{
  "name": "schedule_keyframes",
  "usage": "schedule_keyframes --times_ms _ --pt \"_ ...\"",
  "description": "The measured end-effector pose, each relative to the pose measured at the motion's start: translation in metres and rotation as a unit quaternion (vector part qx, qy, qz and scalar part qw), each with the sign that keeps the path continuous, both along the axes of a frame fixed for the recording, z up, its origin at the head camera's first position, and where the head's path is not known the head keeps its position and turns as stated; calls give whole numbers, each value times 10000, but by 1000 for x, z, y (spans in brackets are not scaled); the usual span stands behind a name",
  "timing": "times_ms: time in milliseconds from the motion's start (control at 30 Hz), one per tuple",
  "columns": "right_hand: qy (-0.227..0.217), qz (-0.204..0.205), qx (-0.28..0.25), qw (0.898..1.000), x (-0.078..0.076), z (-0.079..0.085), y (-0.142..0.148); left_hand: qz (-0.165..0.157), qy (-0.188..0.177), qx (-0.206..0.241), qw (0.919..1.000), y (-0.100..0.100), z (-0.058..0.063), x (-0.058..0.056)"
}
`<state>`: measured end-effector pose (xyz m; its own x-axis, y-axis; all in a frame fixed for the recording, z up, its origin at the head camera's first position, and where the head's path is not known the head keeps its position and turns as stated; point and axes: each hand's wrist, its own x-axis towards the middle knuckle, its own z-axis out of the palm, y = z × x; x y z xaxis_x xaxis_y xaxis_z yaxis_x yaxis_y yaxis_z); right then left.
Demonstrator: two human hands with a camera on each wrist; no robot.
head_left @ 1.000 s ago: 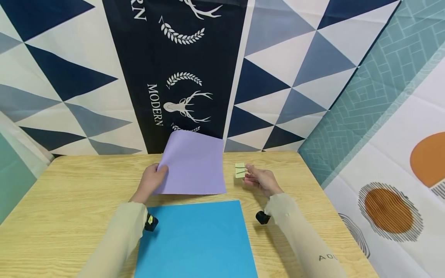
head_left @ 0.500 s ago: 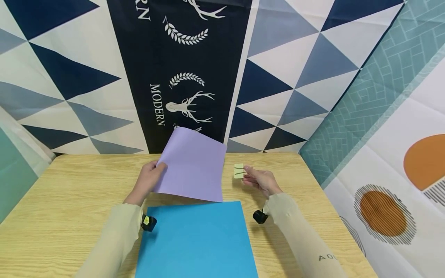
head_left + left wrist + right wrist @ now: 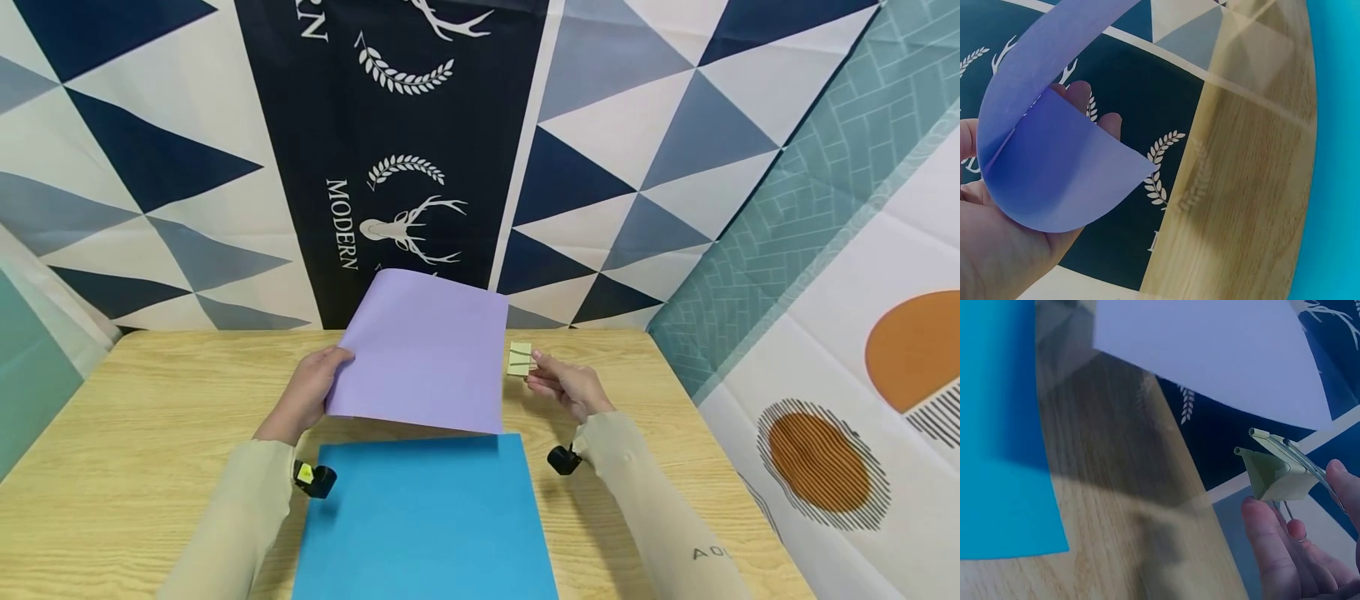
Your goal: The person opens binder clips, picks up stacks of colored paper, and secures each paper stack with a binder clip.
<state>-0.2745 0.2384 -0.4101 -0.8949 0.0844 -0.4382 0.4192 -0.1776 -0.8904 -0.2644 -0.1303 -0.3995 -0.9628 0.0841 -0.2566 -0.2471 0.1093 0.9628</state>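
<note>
A lavender sheet of paper (image 3: pixel 420 358) is lifted off the table, with its left edge gripped by my left hand (image 3: pixel 306 392). In the left wrist view that sheet (image 3: pixel 1079 169) curls over around the fingers. My right hand (image 3: pixel 566 387) pinches the wire handles of a pale yellow-green binder clip (image 3: pixel 519 360) between thumb and fingers. The right wrist view shows the clip's (image 3: pixel 1282 478) mouth spread wide, facing the sheet's edge (image 3: pixel 1210 356) with a gap between them. Nothing is caught in the clip.
A blue sheet (image 3: pixel 423 521) lies on the wooden table (image 3: pixel 150 467), nearer the body than the lavender paper. Behind the table hangs a patterned cloth (image 3: pixel 397 125), and another cloth (image 3: pixel 825 400) slopes down at the right.
The lavender sheet has risen and its right edge has swung toward the clip. My left hand has shifted slightly left and nearer the body. My right hand has hardly moved.
</note>
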Motion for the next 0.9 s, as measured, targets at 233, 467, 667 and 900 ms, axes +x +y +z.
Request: schedule_keyframes --times_ms 233,467,667,900 --pt "6 112 -169 9998 -2 5 -2 -108 -18 97 9999 -1 -2 0" --pt "40 139 -240 9996 -3 7 -2 -208 -5 129 9997 -2 -3 1" --pt "46 176 -278 9994 -3 6 -3 -220 -21 99 9997 -1 -5 1" --pt "15 161 -344 9993 -2 6 -4 -257 -12 108 9996 1 -7 2"
